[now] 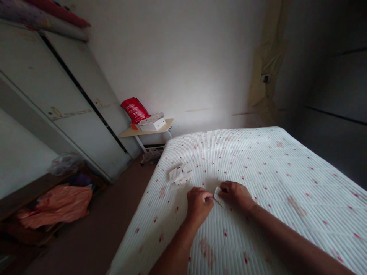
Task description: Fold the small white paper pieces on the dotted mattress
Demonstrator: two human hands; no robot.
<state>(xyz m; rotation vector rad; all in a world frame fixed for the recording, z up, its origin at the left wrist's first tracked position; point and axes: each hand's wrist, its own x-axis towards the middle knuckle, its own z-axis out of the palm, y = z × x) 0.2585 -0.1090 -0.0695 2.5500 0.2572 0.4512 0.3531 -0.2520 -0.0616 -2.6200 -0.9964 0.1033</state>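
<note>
A small white piece (219, 196) is over the near middle of the bed (258, 168). The left hand (198, 202) pinches its left edge; the right hand (237, 194) grips its right side. Printed paper (180, 175) lies farther left on the bed.

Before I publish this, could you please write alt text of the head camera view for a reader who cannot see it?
A person's left hand and right hand pinch a small white piece over a red-spotted white bed cover. Printed paper lies beyond the left hand; farther back, a table holds a red bag.
</note>
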